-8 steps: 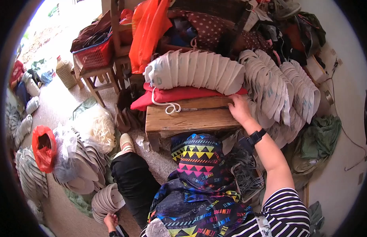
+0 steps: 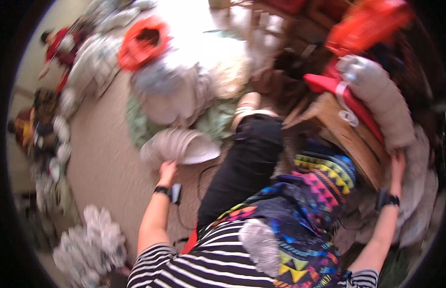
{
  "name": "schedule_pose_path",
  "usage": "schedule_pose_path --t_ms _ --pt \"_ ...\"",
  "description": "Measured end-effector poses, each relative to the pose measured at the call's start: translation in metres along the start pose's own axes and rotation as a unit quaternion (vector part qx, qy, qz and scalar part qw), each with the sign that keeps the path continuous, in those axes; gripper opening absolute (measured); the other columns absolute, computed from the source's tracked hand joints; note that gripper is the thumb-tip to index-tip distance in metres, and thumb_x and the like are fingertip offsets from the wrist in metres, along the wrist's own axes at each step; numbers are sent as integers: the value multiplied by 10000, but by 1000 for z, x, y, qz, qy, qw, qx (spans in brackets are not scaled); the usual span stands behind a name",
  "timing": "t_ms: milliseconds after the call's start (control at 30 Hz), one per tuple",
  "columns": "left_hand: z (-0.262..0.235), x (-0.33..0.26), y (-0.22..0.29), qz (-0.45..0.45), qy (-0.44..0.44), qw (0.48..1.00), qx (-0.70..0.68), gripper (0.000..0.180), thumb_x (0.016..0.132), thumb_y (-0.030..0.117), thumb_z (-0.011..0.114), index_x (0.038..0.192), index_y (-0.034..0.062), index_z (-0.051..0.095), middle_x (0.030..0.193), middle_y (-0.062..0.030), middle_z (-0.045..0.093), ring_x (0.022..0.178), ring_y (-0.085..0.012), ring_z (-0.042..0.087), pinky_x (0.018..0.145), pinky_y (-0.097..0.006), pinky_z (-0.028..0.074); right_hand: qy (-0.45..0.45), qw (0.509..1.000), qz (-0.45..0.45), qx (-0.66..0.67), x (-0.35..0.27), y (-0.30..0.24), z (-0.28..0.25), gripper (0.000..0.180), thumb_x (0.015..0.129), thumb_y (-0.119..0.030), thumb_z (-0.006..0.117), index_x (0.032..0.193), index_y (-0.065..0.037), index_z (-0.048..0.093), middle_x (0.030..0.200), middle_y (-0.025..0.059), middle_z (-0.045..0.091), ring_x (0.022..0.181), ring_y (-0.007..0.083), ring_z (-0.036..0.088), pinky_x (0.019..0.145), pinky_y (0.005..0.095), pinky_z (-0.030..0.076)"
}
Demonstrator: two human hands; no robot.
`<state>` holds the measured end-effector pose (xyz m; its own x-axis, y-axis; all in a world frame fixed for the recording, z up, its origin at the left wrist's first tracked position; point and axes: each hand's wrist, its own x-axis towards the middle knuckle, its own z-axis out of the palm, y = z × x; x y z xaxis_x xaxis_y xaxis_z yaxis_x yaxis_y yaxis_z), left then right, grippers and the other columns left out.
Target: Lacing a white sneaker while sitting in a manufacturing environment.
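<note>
Beige nested stack (image 2: 163, 146), one: left fingers (image 2: 168, 166) touching; curved row (image 2: 383, 98), one: right fingers (image 2: 398, 157) at end. Grips: cannot tell.

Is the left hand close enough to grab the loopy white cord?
Probably not: the left hand is at the stacked shoe uppers, with the black-trousered leg between it and the white cord.

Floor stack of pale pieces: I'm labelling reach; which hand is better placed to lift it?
Probably the left hand: it is at the floor stack, while the right hand is across by the bench.
</note>
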<state>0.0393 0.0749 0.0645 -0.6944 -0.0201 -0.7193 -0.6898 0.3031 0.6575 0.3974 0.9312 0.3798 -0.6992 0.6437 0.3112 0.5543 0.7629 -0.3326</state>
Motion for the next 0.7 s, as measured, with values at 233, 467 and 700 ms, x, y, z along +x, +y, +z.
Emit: schedule_pose_path --t_ms 233,467,700 --pt "-7 -28 -84 68 290 912 283 559 797 484 702 1076 3 643 948 -203 696 681 -251 654 659 -367 528 -143 987 67 11 22 -18 15 332 965 -229 536 1105 60 621 1018 110 681 932 195 602 863 296 440" --pt "45 -27 -26 -169 25 976 -138 731 895 558 560 1293 -41 428 957 -225 668 682 -233 674 466 -294 493 -127 989 62 50 -6 -59 10 271 971 -179 564 1080 60 628 1009 30 656 938 98 560 861 227 423" --pt "70 -6 -34 -189 -33 929 -316 396 1016 398 402 1166 44 497 745 -148 687 435 -145 536 367 -270 384 -117 986 32 110 -20 -121 -6 196 985 -151 540 990 16 642 931 -7 624 901 68 542 839 210 420"
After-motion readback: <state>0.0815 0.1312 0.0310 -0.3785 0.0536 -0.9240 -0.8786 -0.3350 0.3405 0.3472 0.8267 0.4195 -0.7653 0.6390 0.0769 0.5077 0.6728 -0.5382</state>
